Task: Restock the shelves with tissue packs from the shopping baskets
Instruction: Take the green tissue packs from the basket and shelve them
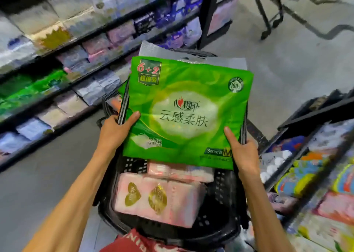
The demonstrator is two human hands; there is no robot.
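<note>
While both hands grip the green tissue pack (186, 110) above the black basket (220, 182), left hand (113, 131) and right hand (243, 152) show only thumbs; their fingers hide behind it. Pink packs (159, 200) lie partly covered below, shelves (63, 47) blurred

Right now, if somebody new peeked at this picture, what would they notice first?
The big bright green tissue pack in the middle, held by the left hand and the right hand at its lower corners. Right under it sits a black shopping basket with pink tissue packs that have gold heart stickers. On the left, long shelves are full of packs, though they look blurry.
</note>
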